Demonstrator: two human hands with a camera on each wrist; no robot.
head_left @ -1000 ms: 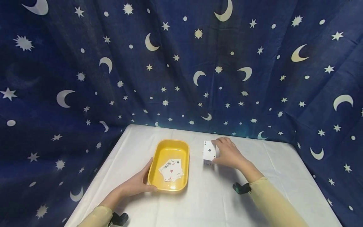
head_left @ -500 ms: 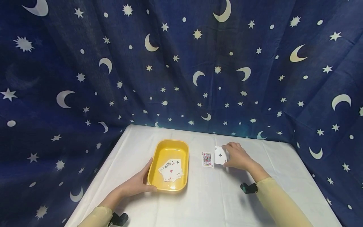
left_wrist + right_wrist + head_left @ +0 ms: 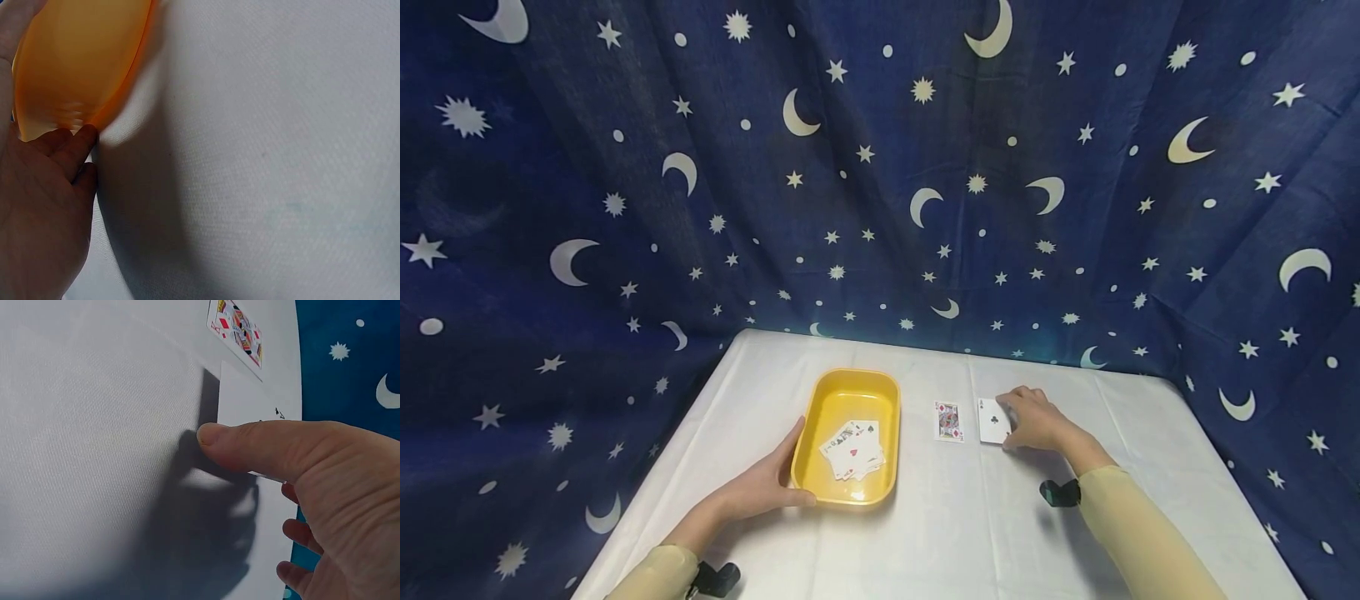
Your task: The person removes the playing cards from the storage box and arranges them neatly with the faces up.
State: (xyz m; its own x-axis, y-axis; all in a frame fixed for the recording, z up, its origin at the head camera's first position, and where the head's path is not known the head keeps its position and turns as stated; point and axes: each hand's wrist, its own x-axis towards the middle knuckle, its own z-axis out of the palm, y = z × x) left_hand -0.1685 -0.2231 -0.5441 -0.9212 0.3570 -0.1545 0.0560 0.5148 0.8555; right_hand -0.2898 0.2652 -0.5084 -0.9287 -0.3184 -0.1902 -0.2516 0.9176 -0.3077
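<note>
At the near left of the white table [image 3: 925, 533], the left hand [image 3: 760, 487] rests against the near left corner of the yellow tray [image 3: 838, 392], fingers straight along its outer wall and thumb lying by the near rim; the left wrist view shows the palm flat against the tray's side, holding it steady rather than curled around it. Inside the tray lies a loose pile of cards [image 3: 852, 450], face up and fanned unevenly, toward its near end.

Just right of the tray, apart from it, a king of diamonds [image 3: 948, 421] lies face up on the table. Just beside it on the right is the ace of clubs [image 3: 992, 421], also face up. The right hand [image 3: 1033, 419] pinches this card at its right edge: in the right wrist view the thumb lies across the card's top while the other fingers curl beneath the hand. Whether the card lies fully flat on the table cannot be told. Behind the table hangs a dark blue curtain [image 3: 880, 167] printed with moons and stars.
</note>
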